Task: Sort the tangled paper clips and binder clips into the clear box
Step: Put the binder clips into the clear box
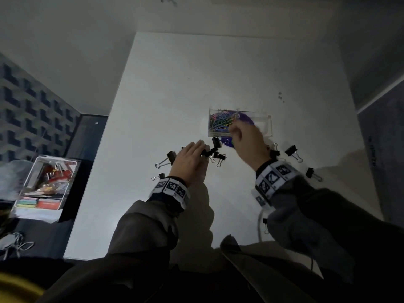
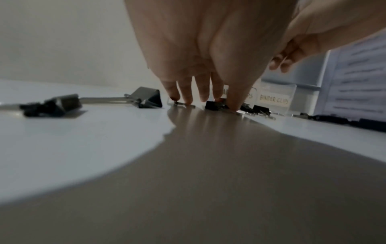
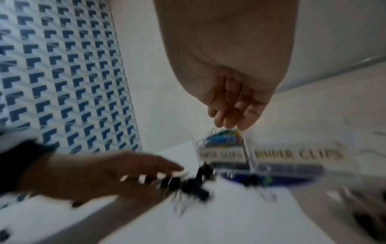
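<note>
The white table (image 1: 175, 88) takes up most of the scene, with its near edge at the person's body. Off its left side, lower down, sits a white tray (image 1: 72, 171) of mixed stationery.

The clear box (image 1: 267, 125) stands on the table right of centre, toward the far side of the working area. It has two compartments. The left one is heaped with coloured paper clips (image 1: 220, 122); its front label is too blurred to read in full. The right compartment is labelled "BINDER CLIPS", and what lies inside it cannot be made out. A purple disc (image 1: 247, 120) shows under and through the box.

The right hand (image 1: 248, 138) is raised over the near edge of the box at the paper-clip compartment, fingers (image 3: 229, 118) pointing down and bunched loosely together. Whether they hold a clip cannot be told; the frame is blurred.

The left hand (image 1: 190, 159) lies low, left of the box, fingers (image 2: 205, 94) straight and slightly spread, with the tips pressing on a cluster of black binder clips (image 1: 215, 153) just near of the box.

More binder clips lie scattered: one large (image 1: 169, 158) just left of the left hand, one (image 1: 293, 152) right of the right wrist, another (image 1: 312, 174) further right and nearer.
</note>
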The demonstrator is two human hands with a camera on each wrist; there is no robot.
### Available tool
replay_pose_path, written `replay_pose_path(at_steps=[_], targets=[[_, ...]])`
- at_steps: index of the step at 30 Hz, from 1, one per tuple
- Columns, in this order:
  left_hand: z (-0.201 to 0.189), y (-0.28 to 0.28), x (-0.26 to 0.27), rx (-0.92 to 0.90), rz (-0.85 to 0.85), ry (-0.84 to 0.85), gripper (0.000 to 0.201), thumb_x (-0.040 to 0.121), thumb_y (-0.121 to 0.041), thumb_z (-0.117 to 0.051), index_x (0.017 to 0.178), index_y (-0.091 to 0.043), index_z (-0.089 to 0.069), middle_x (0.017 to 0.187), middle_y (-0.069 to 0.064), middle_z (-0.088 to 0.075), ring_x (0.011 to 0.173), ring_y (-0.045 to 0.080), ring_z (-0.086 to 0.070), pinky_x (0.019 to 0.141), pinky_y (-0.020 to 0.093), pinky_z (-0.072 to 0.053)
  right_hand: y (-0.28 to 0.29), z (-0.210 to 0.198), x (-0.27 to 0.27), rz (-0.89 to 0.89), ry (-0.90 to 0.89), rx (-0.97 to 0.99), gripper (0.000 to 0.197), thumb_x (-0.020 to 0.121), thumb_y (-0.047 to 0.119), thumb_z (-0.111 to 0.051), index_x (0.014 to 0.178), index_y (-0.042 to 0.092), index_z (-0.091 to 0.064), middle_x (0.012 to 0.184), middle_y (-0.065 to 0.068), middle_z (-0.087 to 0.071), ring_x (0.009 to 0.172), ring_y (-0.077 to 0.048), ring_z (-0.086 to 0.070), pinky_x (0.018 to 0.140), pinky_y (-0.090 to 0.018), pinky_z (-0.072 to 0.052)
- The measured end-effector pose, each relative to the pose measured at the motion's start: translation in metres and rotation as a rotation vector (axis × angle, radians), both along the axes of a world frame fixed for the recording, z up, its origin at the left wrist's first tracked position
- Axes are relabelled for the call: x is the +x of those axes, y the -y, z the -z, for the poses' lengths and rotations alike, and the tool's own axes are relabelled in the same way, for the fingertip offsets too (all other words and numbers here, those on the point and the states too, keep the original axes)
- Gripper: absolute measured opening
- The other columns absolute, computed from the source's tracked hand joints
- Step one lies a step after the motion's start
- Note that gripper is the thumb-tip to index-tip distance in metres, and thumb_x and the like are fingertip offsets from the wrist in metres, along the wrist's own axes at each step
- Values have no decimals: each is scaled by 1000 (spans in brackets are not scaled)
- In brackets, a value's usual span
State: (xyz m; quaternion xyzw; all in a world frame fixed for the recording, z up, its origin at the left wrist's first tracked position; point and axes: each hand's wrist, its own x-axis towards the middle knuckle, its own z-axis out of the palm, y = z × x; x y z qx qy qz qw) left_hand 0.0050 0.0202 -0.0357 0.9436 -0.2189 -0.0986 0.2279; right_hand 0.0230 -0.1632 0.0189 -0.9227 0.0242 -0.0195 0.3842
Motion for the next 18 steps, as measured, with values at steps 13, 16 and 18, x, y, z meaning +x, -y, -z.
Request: replay_pose_path(at_steps=[13, 16, 18], targets=[[-8, 10, -18, -67, -99, -27, 36, 84, -35, -44, 89, -1, -56, 83, 19, -65, 76, 36, -58, 66, 37, -42, -18, 56, -53, -429, -79, -607, 43, 81, 4, -64, 122, 11, -52, 136, -12, -51, 118, -31, -51, 98, -39, -44], [-10, 13, -26, -96, -112, -51, 24, 90, -27, -50, 94, -4, -52, 84, 19, -64, 78, 34, -56, 62, 32, -34, -4, 62, -70, -371, -27, -556, 39, 66, -8, -70, 101, 8, -61, 110, -13, -64, 92, -30, -61, 77, -32, -51], [-13, 13, -31, -121, -65, -93, 26, 92, -25, -46, 103, -3, -54, 93, 20, -61, 85, 35, -57, 67, 34, -38, 10, 63, -78, -346, -48, -430, 28, 69, -14, -61, 91, 3, -62, 99, -17, -63, 85, -34, -59, 74, -26, -39]])
